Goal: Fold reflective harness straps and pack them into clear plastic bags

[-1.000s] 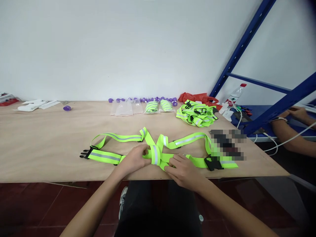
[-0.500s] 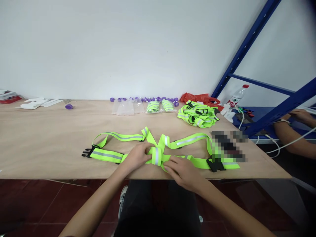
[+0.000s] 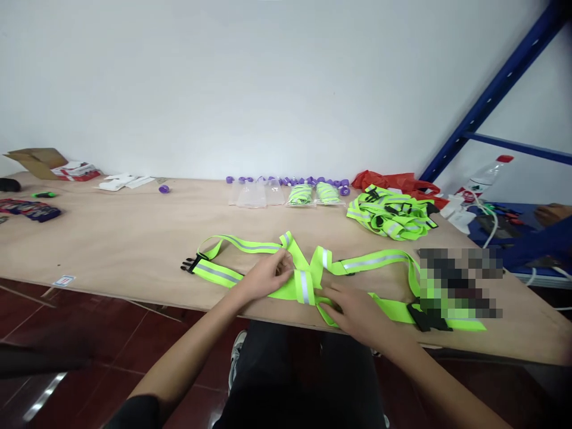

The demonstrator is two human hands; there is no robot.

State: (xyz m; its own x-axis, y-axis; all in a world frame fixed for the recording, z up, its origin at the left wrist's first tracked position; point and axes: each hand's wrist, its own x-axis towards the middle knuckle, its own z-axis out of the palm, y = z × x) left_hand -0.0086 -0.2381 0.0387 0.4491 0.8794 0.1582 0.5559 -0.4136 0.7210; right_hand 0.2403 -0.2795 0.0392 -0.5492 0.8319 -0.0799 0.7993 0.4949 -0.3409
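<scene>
A neon yellow-green reflective harness (image 3: 375,260) with grey-silver stripes lies spread along the table's front edge. One black buckle half (image 3: 192,263) is at its left end, and a second black buckle (image 3: 429,318) sits toward its right end. In the middle, a strap is folded over into an upright loop (image 3: 304,287). My left hand (image 3: 267,275) is at the loop's left side, fingers curled and closed on the strap. On the other side, my right hand (image 3: 353,307) pinches the lower strap beside the loop; its fingertips are partly hidden.
A heap of similar harnesses (image 3: 393,214) lies at the back right by a red plastic bag (image 3: 397,182). Two bagged harnesses (image 3: 328,192), clear bags (image 3: 252,195) and several purple rolls line the wall. A bottle (image 3: 487,179) and blue frame (image 3: 496,83) stand right; a cardboard box (image 3: 38,162) is far left.
The view has turned left, so everything sits further right and the cardboard box shows. My left hand has shifted slightly up and away from the loop; the right stays by it.
</scene>
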